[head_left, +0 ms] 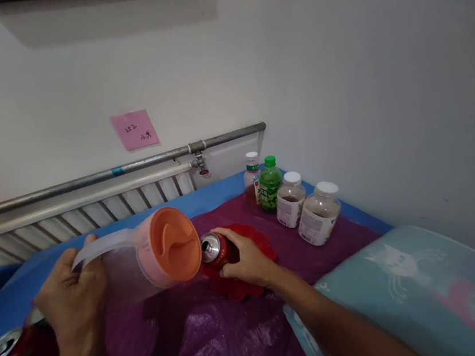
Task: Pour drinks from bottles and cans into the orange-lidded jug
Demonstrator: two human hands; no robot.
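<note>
My left hand [79, 297] is closed round the handle of a clear plastic pitcher [130, 272] with an orange lid [173, 243]. The pitcher is tilted, its lid towards the right. In my right hand [249, 257] is a red drink can [223, 251], tipped over with its opened silver top facing the pitcher's lid. The can's top is close by the lid's edge; whether they touch I cannot tell. Below the can lies a red scalloped plate [262, 239], partly covered by my hand. No liquid stream is visible.
A small white-capped bottle [251, 180], a green bottle [269, 187] and two white-lidded jars [290, 202] stand at the back on purple plastic sheeting [218, 331]. Another opened can [5, 343] is at lower left. A teal patterned cushion [415, 281] lies right; a radiator [99, 210] runs along the wall.
</note>
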